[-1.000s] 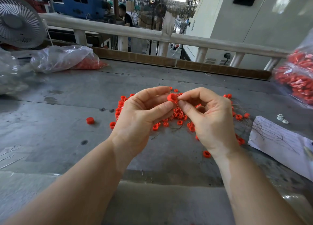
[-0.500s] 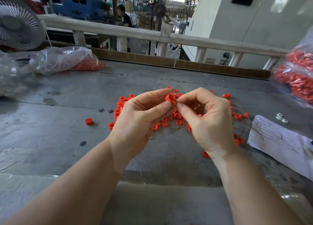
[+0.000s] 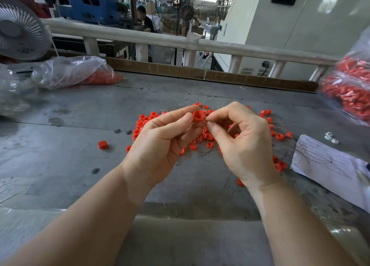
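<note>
Grey work table, scuffed and stained, filling most of the view. Pale railing along its far edge, above a brown strip. Grey fan at far left. Clear plastic bag lying on the table's far left with red pieces showing through at one end; second bag at the right edge, packed with red pieces. Sheet of paper lying flat at the right, with thin dark wires across it. Loose pile of caps, red, scattered mid-table under and behind both hands, with fine wires tangled among them. Left hand, raised over the pile, fingers curled, gripped a red cap between thumb and forefinger. Right hand, also curled, pinched thumb and forefinger tips against that cap's right side; whether a wire sat between them was too fine to tell. The red cap was thus held in the air between the two hands, above the pile, its open end facing the camera. Single cap lay apart, left of the pile. Two small white fittings sat just beyond the paper.
</note>
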